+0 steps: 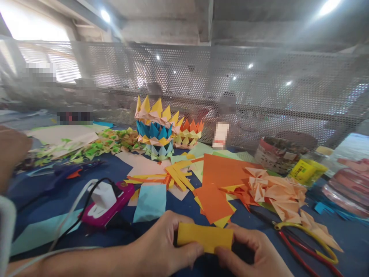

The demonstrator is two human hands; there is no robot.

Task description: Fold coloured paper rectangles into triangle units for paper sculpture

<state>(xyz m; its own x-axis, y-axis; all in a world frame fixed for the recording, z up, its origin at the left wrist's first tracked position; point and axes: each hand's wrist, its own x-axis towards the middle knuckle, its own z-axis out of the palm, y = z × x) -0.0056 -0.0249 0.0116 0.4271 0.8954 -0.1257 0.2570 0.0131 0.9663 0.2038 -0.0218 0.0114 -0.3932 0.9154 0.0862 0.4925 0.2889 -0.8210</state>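
Head view: left hand (168, 242) and right hand (256, 246) are pinching yellow paper (205, 235), grip closed, folding seemingly unfinished, with assembled paper tiers (155, 130) standing and orange sheets (223, 171) lying unfolded beyond it.

A magenta power strip (113, 212) bears a white adapter (103, 195) before a perforated screen (187, 73)

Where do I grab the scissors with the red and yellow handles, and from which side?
Probably best by the curved red and yellow handles of the scissors, coming from the near right. The handles spread out that way, while the dark, narrow blades point away to the far left.
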